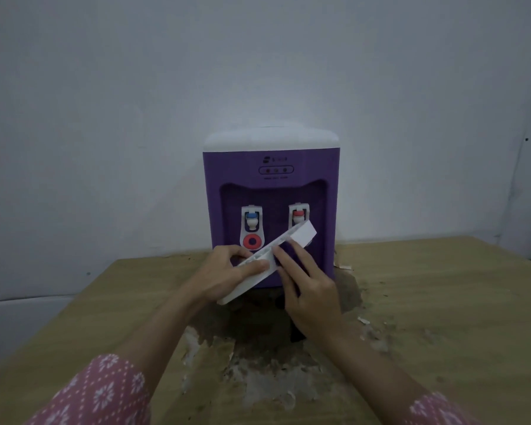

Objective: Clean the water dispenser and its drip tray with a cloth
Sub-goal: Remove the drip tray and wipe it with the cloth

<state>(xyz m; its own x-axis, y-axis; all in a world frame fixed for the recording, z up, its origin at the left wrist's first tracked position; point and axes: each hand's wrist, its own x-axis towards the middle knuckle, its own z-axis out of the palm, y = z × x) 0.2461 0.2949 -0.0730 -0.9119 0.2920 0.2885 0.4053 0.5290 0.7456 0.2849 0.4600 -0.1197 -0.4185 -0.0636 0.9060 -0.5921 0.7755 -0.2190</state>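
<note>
From my remote seat I see the purple water dispenser (272, 191) with its white top standing upright at the far middle of the wooden table (442, 302), close against a pale wall (105, 102). Its recess holds two taps, a blue-capped one (252, 220) on the left and a red-capped one (298, 216) on the right. The white drip tray (259, 274) is out of the dispenser and held in the air in front of it, tilted so its far end rises toward the red tap and its near end drops to the lower left. The left hand (227, 271) grips the tray's lower part, fingers curled over the top edge and thumb laid along its side. The right hand (310, 289) has its fingers fairly straight, touching the tray's underside face near the middle (I cannot tell whether it holds a cloth). The table surface below the hands is worn and peeling, with dark patches (258, 326). Pink patterned sleeves (105, 394) show at the bottom.
</note>
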